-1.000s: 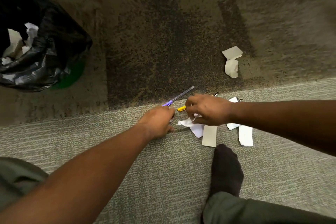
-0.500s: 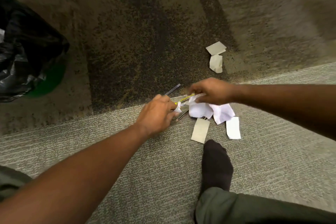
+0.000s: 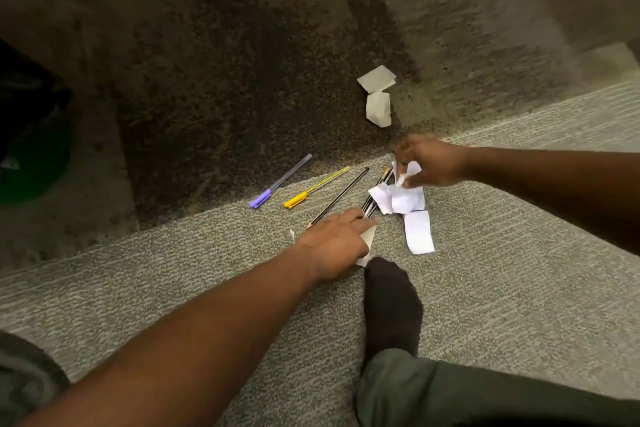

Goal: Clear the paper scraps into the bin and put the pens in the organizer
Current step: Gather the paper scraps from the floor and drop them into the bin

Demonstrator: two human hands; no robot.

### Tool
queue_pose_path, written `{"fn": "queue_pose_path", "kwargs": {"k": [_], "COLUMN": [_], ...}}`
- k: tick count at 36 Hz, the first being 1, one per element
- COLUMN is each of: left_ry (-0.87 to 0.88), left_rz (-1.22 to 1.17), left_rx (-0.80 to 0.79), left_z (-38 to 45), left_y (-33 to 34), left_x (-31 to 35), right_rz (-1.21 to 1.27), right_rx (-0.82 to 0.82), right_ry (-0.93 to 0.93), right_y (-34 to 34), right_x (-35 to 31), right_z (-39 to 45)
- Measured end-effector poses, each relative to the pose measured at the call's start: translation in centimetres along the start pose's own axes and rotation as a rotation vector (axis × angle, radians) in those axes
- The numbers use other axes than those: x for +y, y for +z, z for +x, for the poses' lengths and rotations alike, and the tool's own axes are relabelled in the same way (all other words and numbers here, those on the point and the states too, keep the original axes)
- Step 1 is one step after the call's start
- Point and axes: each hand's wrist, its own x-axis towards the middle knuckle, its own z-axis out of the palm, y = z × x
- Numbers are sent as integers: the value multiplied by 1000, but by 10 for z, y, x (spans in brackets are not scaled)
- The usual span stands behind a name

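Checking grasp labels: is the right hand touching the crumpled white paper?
Touching. The head view shows the right hand pinching the top of the crumpled white paper, its fingertips closed on a raised fold.

- Left hand point(image 3: 337, 243) is low, palm down, fingers stretched forward, arm extended.
- Right hand point(image 3: 431, 161) reaches in from the right, fingers curled, pinching paper point(image 3: 408, 173).

purple pen point(image 3: 280, 181), yellow pen point(image 3: 316, 187), pencil point(image 3: 337, 198) – parallel on carpet; white scraps point(image 3: 401, 199) beside.
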Motion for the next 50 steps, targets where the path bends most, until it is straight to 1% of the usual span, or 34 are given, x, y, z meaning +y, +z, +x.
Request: {"fn": "queue_pose_path", "kwargs": {"k": [1, 5, 8, 12, 15, 20, 23, 26, 28, 30, 32, 35, 39, 41, 43, 46, 50], "left_ry": [4, 121, 162, 124, 103, 94, 46, -5, -36, -39, -16, -1, -38, -42, -9, -3, -26], "left_rz": [16, 214, 235, 36, -135, -297, -425, -537, -609, -616, -524, -317, -153, -90, -53, -123, -413], "left_rx": [13, 96, 147, 214, 284, 356, 347, 356, 369, 364, 332, 238, 206, 197, 180, 143, 195], "left_z": [1, 4, 8, 13, 17, 35, 50, 65, 73, 79, 82, 85, 86, 86, 87, 89, 92], "left_y": [-2, -1, 4, 4, -2, -15, -20, -22, -22, -19, -14, -5, 0, -1, -3, -5, -8], "left_x": [3, 6, 2, 0, 4, 21, 35, 48, 54, 60, 64, 61, 62, 64, 64, 60, 56], "right_rz": [-34, -120, -111, 5, 135, 379, 450, 463, 517, 577, 654, 742, 773, 748, 705, 643, 645], "right_rx": [20, 73, 84, 64, 45, 39, 57, 136, 176, 203, 224, 267, 359, 369, 370, 416, 454], "right_ry": [-5, 5, 18, 36, 86, 165, 219, 276, 292, 312, 341, 382, 448, 464, 456, 400, 352], "right_y": [2, 11, 14, 9, 0, -20, -35, -47, -52, -54, -55, -54, -50, -49, -47, -43, -39], "right_x": [0, -4, -6, -3, 4, 14, 19, 21, 21, 22, 22, 23, 23, 21, 19, 11, 8], "right_z": [0, 0, 0, 0, 1, 5, 9, 16, 22, 29, 36, 49, 65, 72, 78, 84, 88]}}
